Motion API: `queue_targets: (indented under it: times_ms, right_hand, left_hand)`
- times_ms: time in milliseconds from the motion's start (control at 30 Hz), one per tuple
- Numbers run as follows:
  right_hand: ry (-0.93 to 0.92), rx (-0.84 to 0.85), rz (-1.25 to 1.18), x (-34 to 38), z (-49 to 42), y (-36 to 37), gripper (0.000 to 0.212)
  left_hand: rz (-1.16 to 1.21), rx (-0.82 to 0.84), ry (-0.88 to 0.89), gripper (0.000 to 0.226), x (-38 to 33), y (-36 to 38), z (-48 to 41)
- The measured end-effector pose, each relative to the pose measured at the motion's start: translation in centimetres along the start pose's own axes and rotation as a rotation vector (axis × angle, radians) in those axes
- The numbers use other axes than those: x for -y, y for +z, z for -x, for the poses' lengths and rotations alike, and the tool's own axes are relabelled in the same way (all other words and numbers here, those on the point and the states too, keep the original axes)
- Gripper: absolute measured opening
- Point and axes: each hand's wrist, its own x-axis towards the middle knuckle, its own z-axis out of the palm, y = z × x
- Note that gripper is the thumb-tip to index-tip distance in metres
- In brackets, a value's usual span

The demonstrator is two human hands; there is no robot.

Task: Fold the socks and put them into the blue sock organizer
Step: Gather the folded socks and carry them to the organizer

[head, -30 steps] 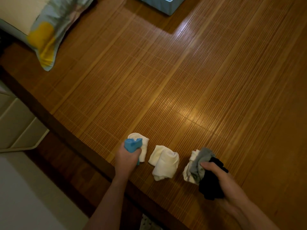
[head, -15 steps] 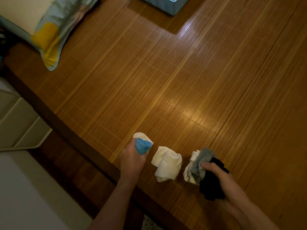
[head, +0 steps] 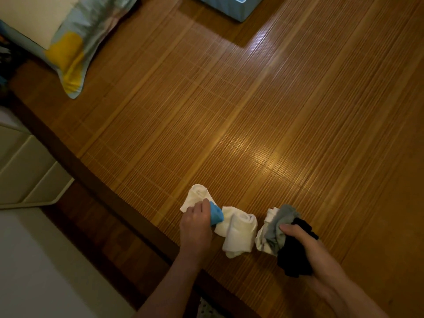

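Gathering rolled socks: L hand point(head: 195, 223) grips blue sock point(head: 216, 214); R hand point(head: 302, 245) clutches black sock point(head: 294, 258) & grey-white bundle point(head: 274, 228). White roll point(head: 239, 232) lies between them on bamboo mat point(head: 229, 111). Blue sock organizer point(head: 238, 10) is well apart, at top edge. Advice: keep rolls squeezed tight for the carry.
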Motion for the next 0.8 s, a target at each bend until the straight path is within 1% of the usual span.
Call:
queue_targets:
  times_ms: [67, 100, 200, 267, 333, 400, 500, 567, 633, 700, 800]
  right_hand:
    - [0.001, 0.005, 0.002, 0.0, -0.1, -0.1, 0.02]
    - [0.0, 0.006, 0.002, 0.0, -0.1, -0.2, 0.021]
    - [0.003, 0.002, 0.002, -0.1, -0.2, -0.6, 0.025]
    - [0.006, -0.009, -0.002, -0.3, -0.3, -0.9, 0.028]
    - [0.008, -0.015, 0.006, -0.5, -0.4, -1.1, 0.041]
    - [0.003, -0.022, 0.011, -0.6, -0.6, -1.3, 0.053]
    - [0.0, -0.035, 0.022, -0.7, -0.6, -1.4, 0.058]
    - [0.008, -0.039, 0.02, -0.6, -0.7, -1.4, 0.058]
    - [0.015, -0.041, 0.014, -0.4, -0.8, -1.4, 0.058]
    - [0.013, -0.041, 0.007, -0.2, -0.9, -1.3, 0.059]
    - [0.003, -0.033, 0.01, 0.1, -1.3, -1.0, 0.06]
  left_hand:
    - [0.076, 0.04, -0.073, 0.039, 0.4, -0.4, -1.1]
    - [0.173, 0.091, -0.133, 0.041, 0.9, -0.8, -2.0]
    - [0.625, 0.313, -0.318, 0.05, 3.5, -2.4, -4.5]
    - [0.757, 0.412, -0.334, 0.051, 4.7, -2.9, -5.0]
    - [0.793, 0.394, -0.358, 0.05, 5.2, -2.8, -4.9]
    - [0.884, 0.365, -0.443, 0.046, 5.5, -2.2, -4.5]
    - [1.067, 0.357, -0.607, 0.043, 6.1, -1.9, -3.9]
    - [1.094, 0.358, -0.661, 0.043, 6.6, -1.8, -3.8]
    - [1.079, 0.324, -0.669, 0.043, 6.8, -1.9, -3.8]
    - [0.987, 0.229, -0.595, 0.043, 6.2, -2.2, -3.7]
    - [0.792, 0.074, -0.426, 0.038, 4.3, -2.4, -3.1]
